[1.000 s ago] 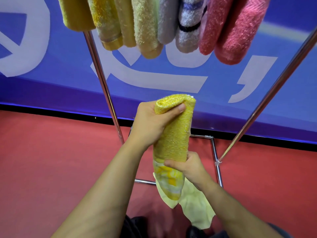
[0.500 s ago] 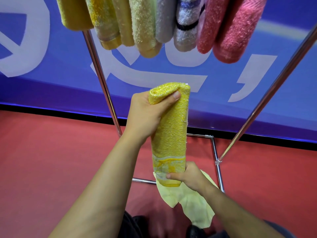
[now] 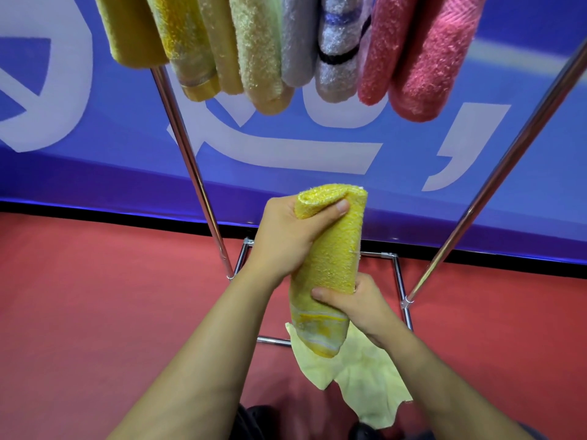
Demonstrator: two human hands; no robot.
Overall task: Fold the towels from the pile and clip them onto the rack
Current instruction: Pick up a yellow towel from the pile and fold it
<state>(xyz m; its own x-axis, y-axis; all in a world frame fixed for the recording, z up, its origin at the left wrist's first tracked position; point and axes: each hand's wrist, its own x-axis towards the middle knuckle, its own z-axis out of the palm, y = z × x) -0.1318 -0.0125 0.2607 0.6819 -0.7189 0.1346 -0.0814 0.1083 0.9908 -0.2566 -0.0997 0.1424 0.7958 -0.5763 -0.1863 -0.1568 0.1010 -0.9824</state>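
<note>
Left hand [image 3: 286,231] and right hand [image 3: 355,301] grip a folded yellow towel [image 3: 330,262], fingers mostly hidden behind it; hanging towels [image 3: 286,42] cut off above.

- Your right hand [image 3: 359,304] has slid up the folded yellow towel [image 3: 330,258]; a moment ago it pinched the bottom edge, and now it grips above the striped band.
- More of the towel's lower end hangs below that hand than half a second ago.
- Your left hand [image 3: 286,236], gripping the top fold, sits lower against the blue banner [image 3: 476,185] than before.
</note>
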